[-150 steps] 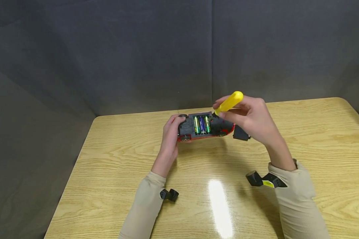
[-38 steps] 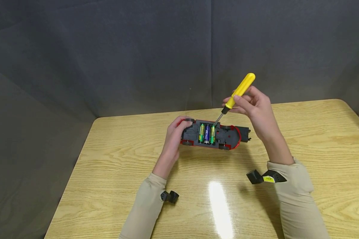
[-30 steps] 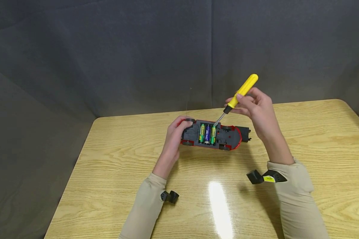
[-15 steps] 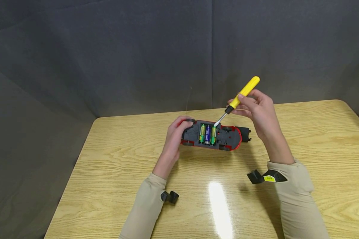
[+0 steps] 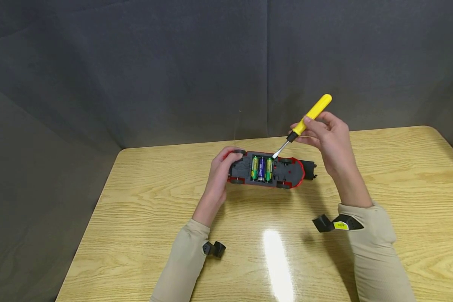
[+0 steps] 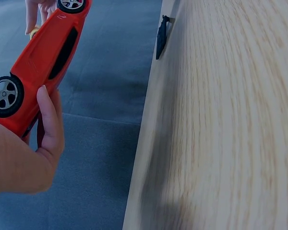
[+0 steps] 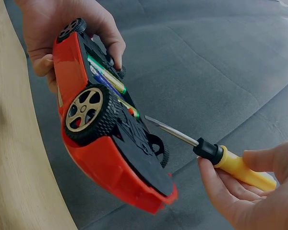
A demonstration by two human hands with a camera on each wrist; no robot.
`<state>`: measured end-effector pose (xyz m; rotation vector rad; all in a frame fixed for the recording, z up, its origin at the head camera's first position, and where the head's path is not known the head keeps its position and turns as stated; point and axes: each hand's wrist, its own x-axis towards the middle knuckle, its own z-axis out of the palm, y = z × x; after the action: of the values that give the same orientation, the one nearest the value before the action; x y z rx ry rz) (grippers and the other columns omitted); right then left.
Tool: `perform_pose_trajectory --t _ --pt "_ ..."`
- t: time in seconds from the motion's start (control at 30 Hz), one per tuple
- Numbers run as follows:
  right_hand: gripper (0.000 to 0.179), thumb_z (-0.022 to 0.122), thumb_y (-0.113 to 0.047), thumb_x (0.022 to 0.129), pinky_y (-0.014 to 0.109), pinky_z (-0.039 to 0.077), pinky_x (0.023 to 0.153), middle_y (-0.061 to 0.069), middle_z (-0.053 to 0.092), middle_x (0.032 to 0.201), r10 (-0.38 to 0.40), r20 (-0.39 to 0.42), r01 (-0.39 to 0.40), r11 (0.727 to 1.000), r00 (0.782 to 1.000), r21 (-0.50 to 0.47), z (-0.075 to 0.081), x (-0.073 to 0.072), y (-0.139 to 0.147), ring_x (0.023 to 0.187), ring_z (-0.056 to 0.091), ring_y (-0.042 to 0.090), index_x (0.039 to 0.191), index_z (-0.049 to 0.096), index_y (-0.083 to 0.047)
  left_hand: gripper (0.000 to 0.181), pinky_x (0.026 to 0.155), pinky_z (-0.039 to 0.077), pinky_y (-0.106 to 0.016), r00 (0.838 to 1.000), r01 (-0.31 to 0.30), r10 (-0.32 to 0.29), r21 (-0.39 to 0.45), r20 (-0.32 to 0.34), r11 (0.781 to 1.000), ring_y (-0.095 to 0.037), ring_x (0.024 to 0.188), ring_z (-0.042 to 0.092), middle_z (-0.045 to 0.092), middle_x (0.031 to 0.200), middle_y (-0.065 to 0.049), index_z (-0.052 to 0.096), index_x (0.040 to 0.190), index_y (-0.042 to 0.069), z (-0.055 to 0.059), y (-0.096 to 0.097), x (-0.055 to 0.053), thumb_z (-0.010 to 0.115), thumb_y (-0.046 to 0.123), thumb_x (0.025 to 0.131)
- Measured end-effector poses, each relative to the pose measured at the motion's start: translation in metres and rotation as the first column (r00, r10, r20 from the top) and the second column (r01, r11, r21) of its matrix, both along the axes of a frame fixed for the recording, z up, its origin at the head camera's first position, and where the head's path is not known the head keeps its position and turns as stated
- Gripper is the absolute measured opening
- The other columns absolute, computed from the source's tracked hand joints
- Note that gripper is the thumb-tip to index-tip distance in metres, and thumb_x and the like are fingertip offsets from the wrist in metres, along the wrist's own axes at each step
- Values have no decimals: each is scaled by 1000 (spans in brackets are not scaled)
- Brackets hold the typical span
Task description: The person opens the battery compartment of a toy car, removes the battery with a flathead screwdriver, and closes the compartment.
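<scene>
My left hand grips one end of a red toy car, its black underside facing the head camera. Two green batteries with a blue battery between them lie in its uncovered compartment. With thumb and fingers, my right hand pinches a flathead screwdriver by its yellow handle. The blade points at the compartment's far right corner; a small gap separates its tip from the car in the right wrist view. The left wrist view shows the car held up off the table, fingers along its side.
A black plastic cover with two small prongs lies on the wooden table beyond the car's right end. Dark cloth hangs behind and to the left of the table. A bright reflection crosses the tabletop in front.
Since five seconds ago the car has shifted down and right, its underside turned more towards the head camera. The screwdriver has drawn back up and right, lately slipping from the battery's end to the compartment's edge.
</scene>
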<state>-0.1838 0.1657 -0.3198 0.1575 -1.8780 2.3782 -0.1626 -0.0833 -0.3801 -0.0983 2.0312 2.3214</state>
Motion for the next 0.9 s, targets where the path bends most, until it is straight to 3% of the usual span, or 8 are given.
perform_pose_trajectory --t 0.53,0.73,0.9 --pt "20 73 -12 97 26 61 71 10 76 91 -26 -1 26 998 1000 -64 5 2 18 77 75 18 108 66 3 23 76 49 -31 1000 -10 10 8 9 1000 -20 95 55 62 108 -5 70 111 12 -1 0 0 62 23 92" --pt "14 76 -13 95 25 61 71 7 75 92 -52 7 52 999 999 -10 7 1 34 78 75 16 105 73 -4 25 78 49 -31 1000 -23 23 5 -1 1000 -20 96 54 62 109 -5 70 112 11 -2 1 -3 61 23 91" --pt "22 75 -11 95 24 60 68 6 77 88 -59 2 59 998 998 10 4 -1 48 73 75 15 111 65 1 24 77 49 -31 1000 -27 27 7 3 1000 -19 96 54 62 109 -5 70 111 11 -2 1 -4 62 22 91"
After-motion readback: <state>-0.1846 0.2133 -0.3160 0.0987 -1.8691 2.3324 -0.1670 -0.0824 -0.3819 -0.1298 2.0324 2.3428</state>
